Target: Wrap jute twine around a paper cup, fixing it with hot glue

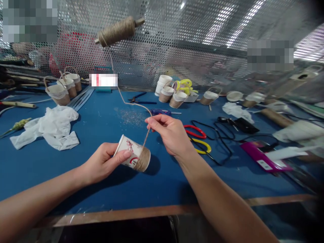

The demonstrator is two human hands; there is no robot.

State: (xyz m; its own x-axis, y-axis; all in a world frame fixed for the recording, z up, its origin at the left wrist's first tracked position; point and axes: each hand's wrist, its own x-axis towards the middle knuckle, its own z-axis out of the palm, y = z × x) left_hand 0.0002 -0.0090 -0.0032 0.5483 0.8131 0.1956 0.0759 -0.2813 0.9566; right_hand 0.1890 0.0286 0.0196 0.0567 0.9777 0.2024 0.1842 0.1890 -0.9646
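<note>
My left hand [108, 160] grips a printed paper cup [128, 147], tilted on its side, with its thumb along the cup wall. Twine winding [143, 159] covers the band near the cup's base. Above and right of the cup, my right hand [170, 130] pinches the twine [146, 136] between thumb and fingers, and the strand runs taut down to the winding. From that pinch the twine leads back across the table and up to a spool of twine [116, 32] hanging against the perforated metal screen.
Twine-wrapped cups with handles [58, 95] stand back left, others [178, 99] back centre. White cloth [54, 126] lies left. Pliers [143, 98], a screwdriver [162, 112], red and yellow scissor handles [202, 145], a black cord [222, 141] and a purple power strip [264, 157] lie on the blue table [101, 199].
</note>
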